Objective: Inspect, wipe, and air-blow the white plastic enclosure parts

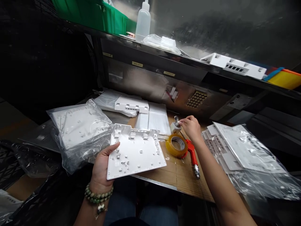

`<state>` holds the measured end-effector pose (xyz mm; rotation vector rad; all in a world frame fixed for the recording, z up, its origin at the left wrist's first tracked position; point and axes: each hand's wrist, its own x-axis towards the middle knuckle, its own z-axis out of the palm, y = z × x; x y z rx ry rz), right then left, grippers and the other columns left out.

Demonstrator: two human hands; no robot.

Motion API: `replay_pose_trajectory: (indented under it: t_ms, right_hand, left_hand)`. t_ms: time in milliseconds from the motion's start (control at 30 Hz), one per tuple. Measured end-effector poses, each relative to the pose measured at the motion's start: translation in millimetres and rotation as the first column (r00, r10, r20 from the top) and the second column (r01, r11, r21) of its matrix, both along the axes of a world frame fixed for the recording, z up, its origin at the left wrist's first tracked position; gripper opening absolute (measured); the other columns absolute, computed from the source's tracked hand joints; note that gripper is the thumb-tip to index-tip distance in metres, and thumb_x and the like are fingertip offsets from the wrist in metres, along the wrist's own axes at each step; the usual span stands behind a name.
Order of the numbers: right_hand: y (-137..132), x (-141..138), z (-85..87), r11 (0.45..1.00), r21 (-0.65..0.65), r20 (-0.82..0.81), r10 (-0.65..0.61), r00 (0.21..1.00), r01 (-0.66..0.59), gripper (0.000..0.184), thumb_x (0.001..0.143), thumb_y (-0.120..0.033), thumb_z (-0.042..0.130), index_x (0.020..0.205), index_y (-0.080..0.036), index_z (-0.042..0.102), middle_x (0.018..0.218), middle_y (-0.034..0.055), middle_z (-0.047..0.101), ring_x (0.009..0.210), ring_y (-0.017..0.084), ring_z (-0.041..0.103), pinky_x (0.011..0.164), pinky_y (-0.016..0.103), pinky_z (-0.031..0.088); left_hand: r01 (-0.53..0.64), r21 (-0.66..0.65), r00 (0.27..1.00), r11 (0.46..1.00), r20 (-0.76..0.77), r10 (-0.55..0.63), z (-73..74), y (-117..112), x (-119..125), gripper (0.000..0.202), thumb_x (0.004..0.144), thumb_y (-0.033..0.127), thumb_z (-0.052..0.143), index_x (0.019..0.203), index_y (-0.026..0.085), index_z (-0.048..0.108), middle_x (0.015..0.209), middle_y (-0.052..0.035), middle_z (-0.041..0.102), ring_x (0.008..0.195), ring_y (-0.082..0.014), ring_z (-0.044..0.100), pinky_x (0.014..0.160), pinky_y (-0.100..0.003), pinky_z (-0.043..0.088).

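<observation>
My left hand [103, 163] holds a white plastic housing panel [138, 153] by its left edge, thumb on top. The panel is tilted toward me, showing clips and small posts on its inner face. At the right, my right hand [191, 127] is closed in a pinch at the metal lid [176, 121] of a small whitish bottle [175, 128]. A roll of yellowish tape [176, 145] lies just in front of that bottle. Beside the tape, partly under it, rests a red air blow gun [192, 152] with a metal fitting.
Bagged white panels lie at the left [75, 125] and right [249, 150]. Flat plastic bags [155, 117] and another white housing [131, 104] sit behind. Overhead, a shelf [178, 58] carries a green bin [94, 15], a squeeze bottle [143, 23] and a white housing [235, 65].
</observation>
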<state>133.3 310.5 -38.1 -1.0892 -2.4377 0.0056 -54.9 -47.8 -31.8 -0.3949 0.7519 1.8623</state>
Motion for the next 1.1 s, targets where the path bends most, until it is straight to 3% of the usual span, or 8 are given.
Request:
replay_pose_trajectory:
  t_ms: [233, 433, 533, 633, 700, 800, 900, 1100]
  right_hand:
    - [5, -3, -2.3, 0.998, -0.005, 0.013, 0.056, 0.998, -0.056, 0.022, 0.092, -0.026, 0.062, 0.093, -0.022, 0.084, 0.096, 0.0073, 0.072, 0.092, 0.024, 0.064, 0.078, 0.035, 0.047]
    - [1, -7, 0.4, 0.999, -0.017, -0.131, 0.041, 0.991, -0.044, 0.021, 0.088, -0.031, 0.065, 0.083, -0.021, 0.082, 0.093, 0.0089, 0.070, 0.086, 0.025, 0.063, 0.074, 0.037, 0.047]
    - [-40, -11, 11.8, 0.998, -0.003, -0.286, 0.061, 0.956, -0.064, 0.026, 0.092, -0.039, 0.066, 0.090, -0.018, 0.080, 0.101, 0.0100, 0.067, 0.083, 0.023, 0.063, 0.075, 0.039, 0.051]
    - [-125, -16, 28.3, 0.962, -0.040, -0.426, 0.228, 0.876, -0.270, 0.024, 0.096, -0.042, 0.066, 0.094, -0.021, 0.077, 0.100, 0.0052, 0.067, 0.081, 0.017, 0.064, 0.071, 0.032, 0.054]
    - [-189, -20, 36.3, 0.831, -0.114, -0.559, 0.399, 0.727, -0.545, 0.011, 0.096, -0.031, 0.070, 0.094, -0.022, 0.075, 0.093, 0.0037, 0.067, 0.086, 0.017, 0.065, 0.074, 0.030, 0.054]
    - [-259, -27, 37.4, 0.703, -0.120, -0.635, 0.488, 0.599, -0.701, 0.010, 0.095, -0.018, 0.071, 0.104, -0.020, 0.075, 0.096, 0.0044, 0.067, 0.089, 0.016, 0.066, 0.077, 0.028, 0.055]
    - [-282, -28, 29.4, 0.703, -0.043, -0.629, 0.533, 0.566, -0.709, 0.017, 0.094, -0.010, 0.070, 0.109, -0.017, 0.074, 0.096, 0.0066, 0.067, 0.088, 0.017, 0.065, 0.077, 0.030, 0.055]
    - [-268, -17, 24.4, 0.718, -0.032, -0.559, 0.563, 0.608, -0.695, 0.016, 0.093, -0.008, 0.070, 0.107, -0.017, 0.074, 0.092, 0.0062, 0.069, 0.084, 0.017, 0.065, 0.074, 0.030, 0.055]
  left_hand:
    - [0.014, 0.181, 1.000, 0.983, -0.005, -0.014, 13.9, 16, 1, 0.062, 0.090, 0.017, 0.051, 0.151, 0.005, 0.050, 0.123, -0.0196, 0.077, 0.112, -0.0417, 0.073, 0.108, -0.063, 0.052]
    - [-0.026, 0.258, 0.999, 0.966, 0.048, 0.014, 31.5, 30, -2, 0.057, 0.089, 0.022, 0.054, 0.143, 0.004, 0.057, 0.119, -0.0190, 0.078, 0.108, -0.0409, 0.075, 0.106, -0.061, 0.054]
    - [-0.027, 0.260, 0.999, 0.965, 0.051, 0.014, 37.0, 34, 1, 0.054, 0.088, 0.021, 0.057, 0.139, 0.005, 0.060, 0.114, -0.0188, 0.079, 0.104, -0.0403, 0.076, 0.103, -0.060, 0.056]
    - [-0.048, 0.258, 0.998, 0.965, 0.051, 0.036, 38.5, 38, 8, 0.052, 0.087, 0.018, 0.059, 0.137, 0.006, 0.062, 0.110, -0.0176, 0.080, 0.100, -0.0388, 0.077, 0.101, -0.058, 0.057]
    - [-0.056, 0.254, 0.998, 0.966, 0.047, 0.046, 39.6, 42, 15, 0.051, 0.086, 0.016, 0.058, 0.136, 0.006, 0.062, 0.108, -0.0172, 0.080, 0.098, -0.0377, 0.078, 0.100, -0.056, 0.058]
    - [-0.016, 0.241, 0.996, 0.970, 0.085, -0.005, 44.7, 46, 25, 0.048, 0.087, 0.017, 0.056, 0.134, 0.006, 0.064, 0.106, -0.0173, 0.080, 0.095, -0.0361, 0.078, 0.099, -0.053, 0.058]
    - [-0.005, 0.234, 0.996, 0.972, 0.086, -0.016, 50.8, 48, 32, 0.048, 0.087, 0.016, 0.053, 0.133, 0.009, 0.065, 0.107, -0.0162, 0.080, 0.093, -0.0341, 0.078, 0.099, -0.052, 0.058]
    - [0.007, 0.239, 0.992, 0.971, 0.119, -0.036, 44.7, 50, 32, 0.049, 0.087, 0.017, 0.052, 0.134, 0.008, 0.065, 0.108, -0.0171, 0.080, 0.095, -0.0353, 0.078, 0.101, -0.054, 0.056]
